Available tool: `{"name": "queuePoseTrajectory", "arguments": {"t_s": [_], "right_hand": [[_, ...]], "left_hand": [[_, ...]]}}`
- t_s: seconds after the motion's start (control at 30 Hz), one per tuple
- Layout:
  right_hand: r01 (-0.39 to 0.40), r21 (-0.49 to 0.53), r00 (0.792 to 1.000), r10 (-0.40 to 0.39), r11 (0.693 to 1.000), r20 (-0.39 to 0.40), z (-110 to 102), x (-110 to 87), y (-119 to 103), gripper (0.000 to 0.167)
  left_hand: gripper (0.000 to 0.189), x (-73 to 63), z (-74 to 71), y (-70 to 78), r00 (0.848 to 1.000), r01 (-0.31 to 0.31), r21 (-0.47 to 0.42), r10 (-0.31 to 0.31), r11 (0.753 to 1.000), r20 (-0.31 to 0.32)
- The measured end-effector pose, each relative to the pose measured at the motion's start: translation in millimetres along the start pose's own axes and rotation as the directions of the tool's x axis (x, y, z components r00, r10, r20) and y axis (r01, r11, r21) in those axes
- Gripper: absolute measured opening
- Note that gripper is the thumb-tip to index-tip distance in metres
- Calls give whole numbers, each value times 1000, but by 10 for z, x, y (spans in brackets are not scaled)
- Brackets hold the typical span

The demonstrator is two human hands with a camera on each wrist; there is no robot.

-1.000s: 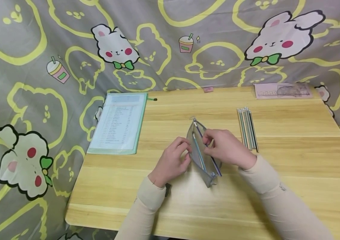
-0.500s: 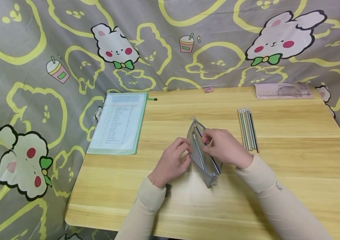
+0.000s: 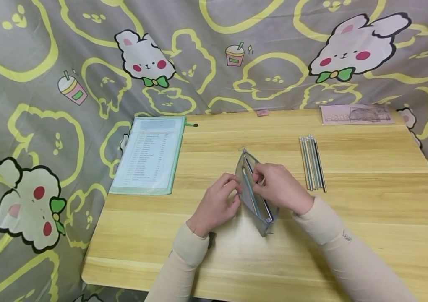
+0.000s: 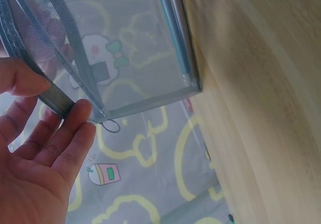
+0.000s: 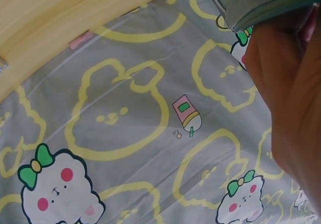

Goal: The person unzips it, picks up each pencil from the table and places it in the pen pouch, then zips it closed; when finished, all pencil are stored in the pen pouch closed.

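A grey see-through mesh pencil case (image 3: 264, 227) stands with its zip opening spread in the head view. My left hand (image 3: 215, 203) pinches its left edge; in the left wrist view, thumb and fingers grip the zip strip (image 4: 57, 97). A light blue pencil (image 3: 249, 191) lies inside the case. My right hand (image 3: 281, 184) reaches over the opening and holds a dark pencil (image 3: 267, 207), lined up along the case's right side. The right fingertips are partly hidden. The right wrist view shows the back of the right hand (image 5: 291, 88) beneath the case's edge.
Several pencils (image 3: 312, 163) lie in a row right of the case. A green-edged zip folder (image 3: 150, 155) with a printed sheet lies at the left. At the back are a pink eraser (image 3: 262, 113) and a pinkish ruler pack (image 3: 357, 114), against a patterned curtain (image 3: 199, 54).
My right hand has shifted slightly left with the dark pencil. The pencil's near end, earlier past the case's rim, now sits within the opening. The left hand has stayed put.
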State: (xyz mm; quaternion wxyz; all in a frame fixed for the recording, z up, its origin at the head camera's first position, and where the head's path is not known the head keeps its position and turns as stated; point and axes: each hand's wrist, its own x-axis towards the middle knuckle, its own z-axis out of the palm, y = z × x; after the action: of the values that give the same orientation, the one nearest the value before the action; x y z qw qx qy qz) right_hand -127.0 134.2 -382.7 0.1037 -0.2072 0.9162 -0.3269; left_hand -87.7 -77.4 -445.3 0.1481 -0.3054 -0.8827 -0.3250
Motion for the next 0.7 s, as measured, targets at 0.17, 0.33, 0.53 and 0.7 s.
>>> {"name": "queuePoseTrajectory", "arguments": {"t_s": [0.17,0.33,0.53,0.7], "right_hand": [[6,-10,1000,-6,1000,-20,34,1,9,9],[-5,-13,999,5,1000,-33,37,-9,15,8],[17,-23,997,-19,1000,-75,-49,-58,34,10],[5,4,996,-5,1000,-84,-184,-83,122,7]], "left_hand": [[20,-3,4,0,1000,2,-1,-2,1000,1],[20,2,-1,7,1000,5,-2,-5,1000,7],[19,-1,4,-1,1000,-4,5,4,1000,0],[19,-3,14,-14,1000,-7,4,7,1000,0]]}}
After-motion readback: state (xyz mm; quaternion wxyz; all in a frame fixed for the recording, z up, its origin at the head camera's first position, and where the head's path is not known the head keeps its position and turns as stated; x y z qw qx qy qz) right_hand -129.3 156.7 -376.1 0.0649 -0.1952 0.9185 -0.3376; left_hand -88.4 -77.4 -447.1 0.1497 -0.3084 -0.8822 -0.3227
